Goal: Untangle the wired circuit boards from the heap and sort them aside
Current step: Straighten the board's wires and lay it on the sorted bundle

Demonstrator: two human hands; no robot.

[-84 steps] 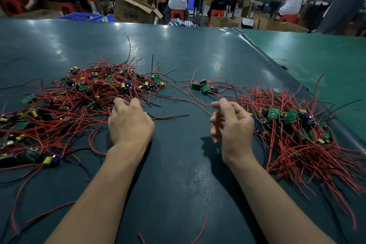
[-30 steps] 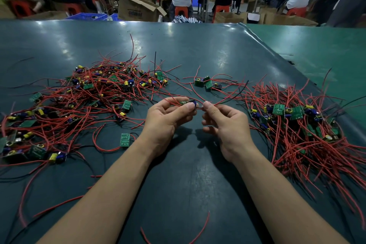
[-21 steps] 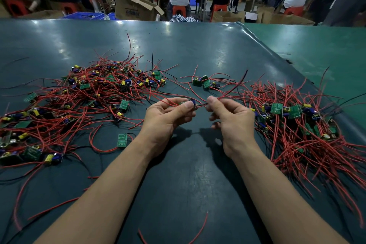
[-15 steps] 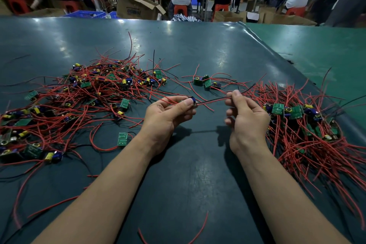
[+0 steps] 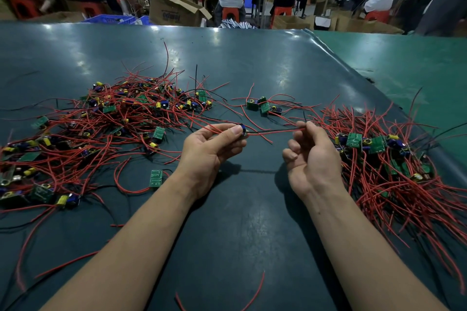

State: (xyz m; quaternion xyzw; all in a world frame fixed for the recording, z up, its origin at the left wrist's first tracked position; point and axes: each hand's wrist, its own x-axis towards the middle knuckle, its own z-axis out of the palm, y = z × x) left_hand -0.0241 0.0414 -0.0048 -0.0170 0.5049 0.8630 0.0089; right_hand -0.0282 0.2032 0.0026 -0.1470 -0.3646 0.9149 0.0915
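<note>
Dark mat (image 5: 252,209) | left grip (image 5: 209,146) pinches board (image 5: 243,131) | right grip (image 5: 310,156) pinches wires (image 5: 273,131)

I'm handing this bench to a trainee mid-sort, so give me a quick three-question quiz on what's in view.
1. True or false: the left hand pinches a small wired board.
2. What do the right hand fingers hold?
3. Which side has the sorted pile? A) left B) right

Key: 1 true. 2 the ends of that board's red and black wires. 3 B; the tangled heap lies left.
</note>
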